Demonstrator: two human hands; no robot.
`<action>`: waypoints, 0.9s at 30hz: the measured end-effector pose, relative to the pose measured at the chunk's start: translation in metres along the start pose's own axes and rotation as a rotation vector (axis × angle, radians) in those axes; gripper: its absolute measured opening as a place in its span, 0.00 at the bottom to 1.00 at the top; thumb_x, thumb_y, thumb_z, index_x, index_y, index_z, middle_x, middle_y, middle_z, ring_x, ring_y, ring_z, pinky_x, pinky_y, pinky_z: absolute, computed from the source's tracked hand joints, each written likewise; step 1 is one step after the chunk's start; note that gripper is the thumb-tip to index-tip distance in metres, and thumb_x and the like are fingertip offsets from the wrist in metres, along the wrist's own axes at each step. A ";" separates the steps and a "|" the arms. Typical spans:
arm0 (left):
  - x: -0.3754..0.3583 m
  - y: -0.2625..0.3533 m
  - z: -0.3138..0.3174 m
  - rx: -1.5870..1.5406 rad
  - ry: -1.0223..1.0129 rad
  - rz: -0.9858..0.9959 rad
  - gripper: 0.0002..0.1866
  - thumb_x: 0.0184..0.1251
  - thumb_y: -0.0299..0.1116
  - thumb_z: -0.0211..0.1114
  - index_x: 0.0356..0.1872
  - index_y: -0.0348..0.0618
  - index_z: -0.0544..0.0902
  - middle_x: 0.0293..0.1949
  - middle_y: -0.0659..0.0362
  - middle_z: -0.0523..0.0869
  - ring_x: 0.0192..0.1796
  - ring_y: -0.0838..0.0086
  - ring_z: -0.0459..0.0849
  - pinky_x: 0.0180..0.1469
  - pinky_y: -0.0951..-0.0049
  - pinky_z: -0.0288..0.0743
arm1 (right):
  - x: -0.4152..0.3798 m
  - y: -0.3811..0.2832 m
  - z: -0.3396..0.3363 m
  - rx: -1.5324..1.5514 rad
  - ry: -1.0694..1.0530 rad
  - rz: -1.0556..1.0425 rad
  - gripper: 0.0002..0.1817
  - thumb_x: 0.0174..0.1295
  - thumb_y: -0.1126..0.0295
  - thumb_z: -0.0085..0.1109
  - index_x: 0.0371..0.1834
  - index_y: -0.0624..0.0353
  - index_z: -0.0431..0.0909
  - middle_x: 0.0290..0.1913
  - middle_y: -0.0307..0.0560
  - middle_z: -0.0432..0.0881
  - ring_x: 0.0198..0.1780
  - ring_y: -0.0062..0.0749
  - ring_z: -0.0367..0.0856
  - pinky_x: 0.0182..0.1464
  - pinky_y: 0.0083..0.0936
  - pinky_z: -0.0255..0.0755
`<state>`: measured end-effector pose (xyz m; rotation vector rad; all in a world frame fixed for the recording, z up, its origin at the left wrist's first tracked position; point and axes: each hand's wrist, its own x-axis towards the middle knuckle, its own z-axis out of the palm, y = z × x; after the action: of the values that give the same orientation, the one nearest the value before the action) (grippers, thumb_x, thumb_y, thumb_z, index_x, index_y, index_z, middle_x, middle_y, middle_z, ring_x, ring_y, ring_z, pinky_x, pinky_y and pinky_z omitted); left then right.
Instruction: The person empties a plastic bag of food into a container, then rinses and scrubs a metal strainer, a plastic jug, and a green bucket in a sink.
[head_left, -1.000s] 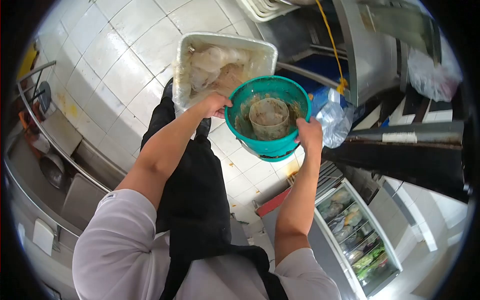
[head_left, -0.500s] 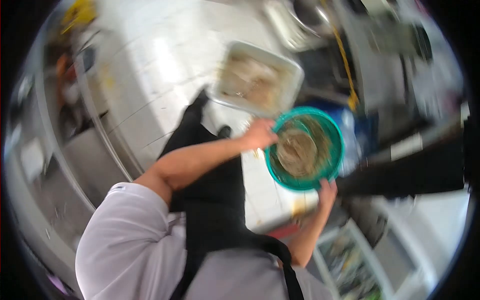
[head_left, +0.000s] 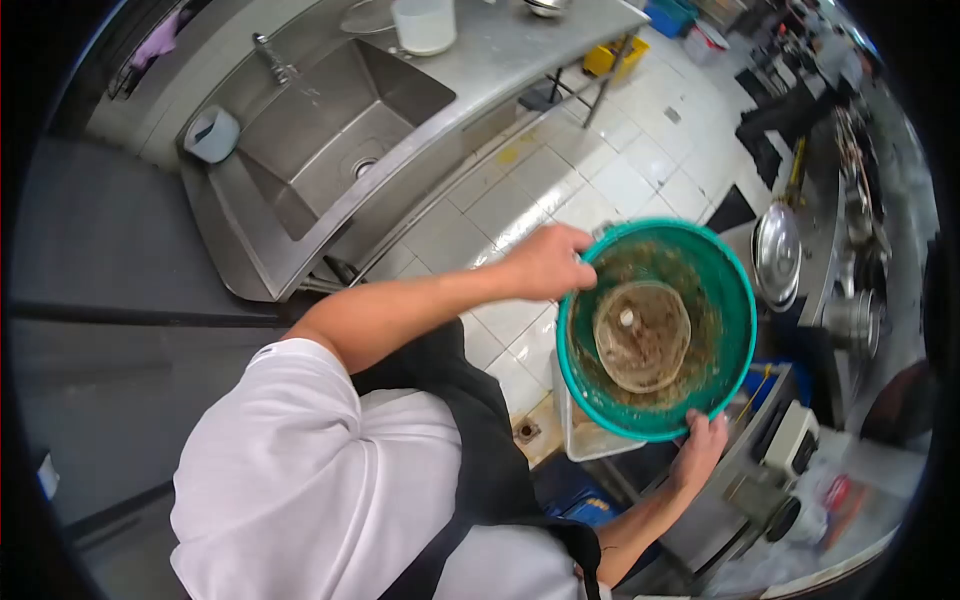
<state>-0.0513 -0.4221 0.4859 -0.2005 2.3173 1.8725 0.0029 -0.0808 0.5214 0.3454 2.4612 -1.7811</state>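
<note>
A green round tub (head_left: pixel 735 300) hangs in front of the body, held at its rim by both hands. Brown residue coats its inner wall, and a clear round container (head_left: pixel 643 337) with brownish contents lies inside. My left hand (head_left: pixel 550 262) grips the rim at the upper left, its fingers closed over the edge. At the lower right, my right hand (head_left: pixel 702 447) is closed on the rim. Below the tub, partly hidden by it, is a white rectangular bin (head_left: pixel 590 440).
A steel sink (head_left: pixel 325 150) with a faucet (head_left: pixel 275 62) is at the upper left; a white bucket (head_left: pixel 424 25) stands on the steel counter (head_left: pixel 500 50). A person (head_left: pixel 800 100) is at the upper right, near pots and a metal lid (head_left: pixel 777 254). White tiles (head_left: pixel 620 185) cover the floor.
The view has swung round, bringing the sink and counter into sight. The tub now appears larger and farther right, still in both hands. The white bin is now mostly hidden beneath it.
</note>
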 end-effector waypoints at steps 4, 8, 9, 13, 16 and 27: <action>-0.031 0.044 -0.140 -0.076 0.251 0.080 0.08 0.50 0.29 0.63 0.28 0.34 0.83 0.20 0.61 0.80 0.21 0.77 0.80 0.22 0.74 0.76 | 0.041 -0.126 0.104 -0.010 -0.289 -0.140 0.12 0.56 0.70 0.52 0.41 0.66 0.77 0.32 0.34 0.76 0.31 0.16 0.69 0.32 0.16 0.62; -0.078 0.066 -0.277 0.063 0.610 0.116 0.10 0.50 0.32 0.62 0.32 0.39 0.85 0.20 0.65 0.80 0.20 0.83 0.77 0.21 0.79 0.72 | 0.071 -0.218 0.235 -0.018 -0.536 -0.313 0.12 0.58 0.68 0.54 0.37 0.66 0.78 0.27 0.36 0.76 0.25 0.17 0.70 0.26 0.17 0.63; -0.091 0.069 -0.306 0.092 0.696 0.099 0.11 0.51 0.33 0.61 0.34 0.40 0.85 0.20 0.66 0.80 0.21 0.85 0.75 0.22 0.81 0.70 | 0.072 -0.240 0.272 0.010 -0.600 -0.346 0.12 0.58 0.67 0.54 0.36 0.66 0.78 0.26 0.37 0.77 0.25 0.18 0.71 0.26 0.17 0.65; -0.112 0.036 -0.425 0.094 0.946 -0.009 0.11 0.52 0.32 0.59 0.35 0.40 0.85 0.20 0.68 0.78 0.20 0.85 0.74 0.22 0.81 0.69 | 0.101 -0.291 0.437 -0.040 -0.882 -0.458 0.15 0.57 0.64 0.54 0.38 0.65 0.78 0.29 0.42 0.80 0.28 0.24 0.78 0.30 0.22 0.75; -0.120 -0.018 -0.496 0.062 0.980 -0.186 0.09 0.53 0.31 0.59 0.33 0.40 0.82 0.22 0.66 0.80 0.21 0.82 0.77 0.23 0.78 0.73 | 0.110 -0.296 0.558 -0.088 -1.030 -0.394 0.16 0.56 0.65 0.54 0.39 0.68 0.79 0.29 0.45 0.82 0.26 0.27 0.80 0.29 0.25 0.76; -0.053 -0.343 -0.604 0.222 1.184 -0.616 0.13 0.52 0.35 0.59 0.37 0.43 0.84 0.37 0.45 0.86 0.42 0.51 0.85 0.45 0.57 0.76 | 0.183 -0.064 0.878 -0.329 -1.143 -0.250 0.20 0.55 0.66 0.56 0.50 0.63 0.79 0.43 0.62 0.83 0.49 0.47 0.82 0.52 0.34 0.72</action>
<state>0.0472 -1.0847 0.2928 -2.1609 2.4575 1.2420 -0.2451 -0.9061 0.2640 -0.8056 1.8615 -1.0526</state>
